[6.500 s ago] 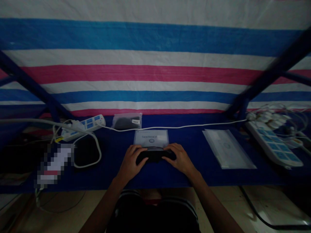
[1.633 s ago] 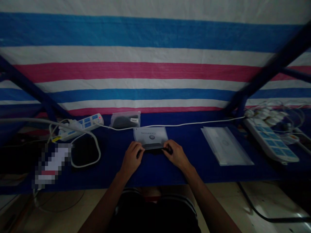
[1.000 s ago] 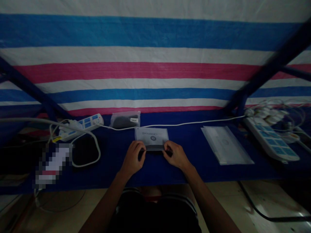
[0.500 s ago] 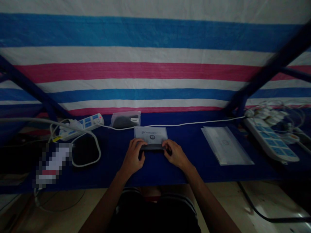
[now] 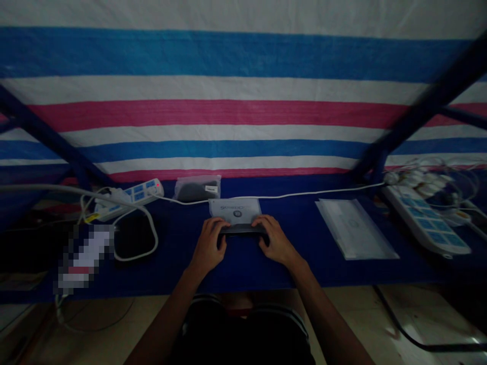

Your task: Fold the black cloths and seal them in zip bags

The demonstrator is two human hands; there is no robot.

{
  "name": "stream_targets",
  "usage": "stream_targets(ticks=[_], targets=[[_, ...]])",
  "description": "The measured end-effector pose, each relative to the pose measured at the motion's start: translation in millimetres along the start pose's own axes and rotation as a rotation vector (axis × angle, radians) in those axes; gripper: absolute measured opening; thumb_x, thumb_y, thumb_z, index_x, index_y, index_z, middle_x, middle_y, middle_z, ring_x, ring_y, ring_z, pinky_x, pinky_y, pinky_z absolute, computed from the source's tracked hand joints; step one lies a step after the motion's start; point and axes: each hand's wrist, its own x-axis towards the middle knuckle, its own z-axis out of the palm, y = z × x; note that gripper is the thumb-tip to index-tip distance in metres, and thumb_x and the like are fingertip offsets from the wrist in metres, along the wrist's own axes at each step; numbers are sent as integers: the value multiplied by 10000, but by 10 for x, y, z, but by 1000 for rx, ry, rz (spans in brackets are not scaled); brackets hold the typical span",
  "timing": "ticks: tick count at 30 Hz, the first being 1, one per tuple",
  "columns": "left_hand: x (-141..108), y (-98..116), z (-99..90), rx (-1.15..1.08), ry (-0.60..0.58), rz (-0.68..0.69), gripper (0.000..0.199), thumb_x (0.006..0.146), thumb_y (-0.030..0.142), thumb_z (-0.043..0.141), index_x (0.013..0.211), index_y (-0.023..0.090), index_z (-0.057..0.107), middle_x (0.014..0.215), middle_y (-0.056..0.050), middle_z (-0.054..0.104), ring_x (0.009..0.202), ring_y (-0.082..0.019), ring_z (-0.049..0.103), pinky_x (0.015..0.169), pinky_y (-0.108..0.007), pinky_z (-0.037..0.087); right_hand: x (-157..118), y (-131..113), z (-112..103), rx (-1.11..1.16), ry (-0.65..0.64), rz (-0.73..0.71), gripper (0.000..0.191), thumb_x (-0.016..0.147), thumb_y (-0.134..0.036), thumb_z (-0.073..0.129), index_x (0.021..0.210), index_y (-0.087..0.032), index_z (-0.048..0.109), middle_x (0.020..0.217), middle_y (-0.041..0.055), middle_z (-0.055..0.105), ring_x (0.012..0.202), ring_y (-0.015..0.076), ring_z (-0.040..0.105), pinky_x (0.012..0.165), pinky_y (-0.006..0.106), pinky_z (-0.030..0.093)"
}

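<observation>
While the left hand (image 5: pixel 207 247) and right hand (image 5: pixel 276 242) clasp its ends, fingers curled shut around it, the flat black object (image 5: pixel 242 229) sits at the 6 o'clock edge of the printed white sleeve (image 5: pixel 235 209), not visibly inside it.

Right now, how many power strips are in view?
2: a power strip at the back left, another power strip at the far right. The dark left end may hide more.
</observation>
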Motion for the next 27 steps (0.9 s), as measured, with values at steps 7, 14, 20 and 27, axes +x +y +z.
stream_targets(ticks=[7,14,20,27], targets=[[3,4,-11,-3,5,4,475,841,-28,565,1230,244,566,1266,-95,563,1230,-289,528,1090,-518,488,10,102,70,36,77,57,271,877,-70,558,1078,-244,611,1037,59,649,918,222,644,881,379,519],[0,11,-16,-18,-3,5,463,851,-18,561,1233,245,570,1267,-92,566,1229,-286,531,1090,-514,485,22,120,115,0,111,108,154,869,-97,561,937,-235,572,905,36,646,802,211,623,790,348,487],[4,14,-21,-32,1,-1,454,845,-28,559,1212,238,585,1248,-87,578,1215,-278,536,1086,-493,484,15,22,55,-30,34,44,367,749,-53,598,1070,-229,571,999,49,640,949,246,618,911,395,463],[6,4,-16,-34,3,0,419,864,-18,554,1202,229,586,1244,-85,574,1216,-273,528,1092,-485,470,7,75,54,-3,15,42,335,824,-24,544,1084,-226,607,973,41,634,902,219,611,873,357,448]])
